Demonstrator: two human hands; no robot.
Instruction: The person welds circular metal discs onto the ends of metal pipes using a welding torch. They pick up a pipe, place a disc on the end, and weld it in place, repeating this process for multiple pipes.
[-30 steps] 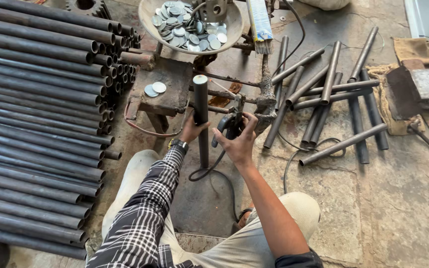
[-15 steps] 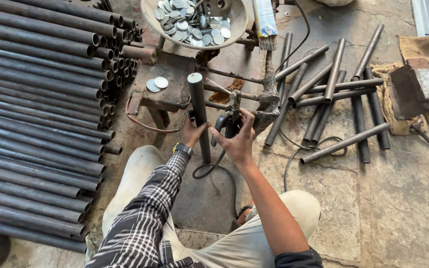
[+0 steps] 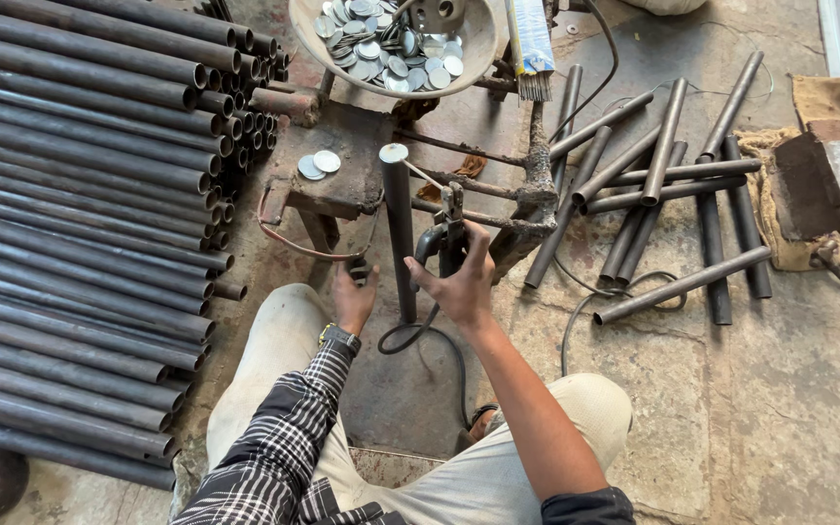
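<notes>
A dark steel pipe (image 3: 399, 233) stands upright in front of me with a round metal disc (image 3: 393, 153) lying on its top end. My right hand (image 3: 461, 284) is just right of the pipe and grips a welding electrode holder (image 3: 442, 238), whose thin rod points up towards the disc. A black cable (image 3: 437, 335) loops from the holder down to the floor. My left hand (image 3: 354, 297) is low on the left of the pipe, near a rusty stand's leg (image 3: 318, 231). Its fingers curl around something small and dark that I cannot make out.
A large stack of long pipes (image 3: 70, 194) fills the left side. A bowl (image 3: 478, 60) full of discs sits at the top, with a packet of electrodes (image 3: 532, 44) beside it. Two discs (image 3: 318, 163) lie on the stand. Short pipes (image 3: 663, 185) and a metal block (image 3: 833, 180) lie on the right.
My left hand has drawn down and to the left, a little away from the upright pipe. My right hand stays on the electrode holder beside the pipe.
</notes>
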